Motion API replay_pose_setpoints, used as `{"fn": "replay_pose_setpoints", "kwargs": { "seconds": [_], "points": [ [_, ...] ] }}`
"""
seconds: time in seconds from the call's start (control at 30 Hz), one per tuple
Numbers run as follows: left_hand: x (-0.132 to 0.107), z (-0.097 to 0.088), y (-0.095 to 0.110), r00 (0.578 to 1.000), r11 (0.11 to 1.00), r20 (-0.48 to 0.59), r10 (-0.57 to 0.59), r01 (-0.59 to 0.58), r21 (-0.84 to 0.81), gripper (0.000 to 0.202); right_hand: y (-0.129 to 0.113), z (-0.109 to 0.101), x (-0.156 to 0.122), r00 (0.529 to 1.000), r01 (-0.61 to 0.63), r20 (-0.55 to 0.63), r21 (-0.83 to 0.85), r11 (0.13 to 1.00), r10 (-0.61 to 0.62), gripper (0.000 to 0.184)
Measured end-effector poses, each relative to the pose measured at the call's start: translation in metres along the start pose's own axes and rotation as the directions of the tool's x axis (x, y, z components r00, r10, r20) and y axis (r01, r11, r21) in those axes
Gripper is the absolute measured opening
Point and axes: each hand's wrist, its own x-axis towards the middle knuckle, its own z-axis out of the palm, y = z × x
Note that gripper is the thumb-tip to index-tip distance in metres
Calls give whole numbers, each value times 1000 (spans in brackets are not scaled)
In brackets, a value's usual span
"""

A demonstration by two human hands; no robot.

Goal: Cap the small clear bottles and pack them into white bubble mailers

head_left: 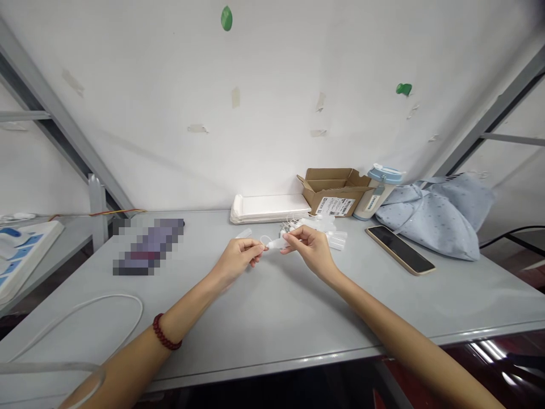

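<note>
Above the middle of the grey table, my left hand point(238, 258) pinches one end of a small white translucent plastic piece point(277, 243). The fingers of my right hand point(313, 253) are closed on its other end, so the piece spans between both hands. A thin pale loop shows by my left fingertips. Just behind my right hand lies a heap of similar clear and white plastic pieces point(338, 241) with thin wires or strings, partly hidden by the hand. Another clear piece point(244, 233) rests behind my left hand. The exact kind of these pieces is too small to make out.
Along the wall stand a stack of white trays or boxes point(272, 208), an open cardboard box point(334, 193) and a blue-lidded cup point(378, 193). A phone point(400, 250) and a pale blue cloth bag point(434, 216) lie right. White cable point(128, 296) loops at left, near a power strip point(25, 255).
</note>
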Motion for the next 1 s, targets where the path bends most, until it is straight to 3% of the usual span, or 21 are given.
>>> {"fn": "replay_pose_setpoints", "kwargs": {
  "seconds": [0.4,0.6,1.0],
  "points": [
    [2,-3,7,992,995,87,-86,90,-40,27,0,1,3,1000,22,14,30,999,-23,36],
    [6,-12,9,995,994,30,-92,93,-50,36,-2,-1,6,1000,11,-25,62,998,-10,34],
    [6,-13,5,999,996,31,-31,28,79,25,2,1,5,1000,-30,7,64,997,30,36]
  ]
}}
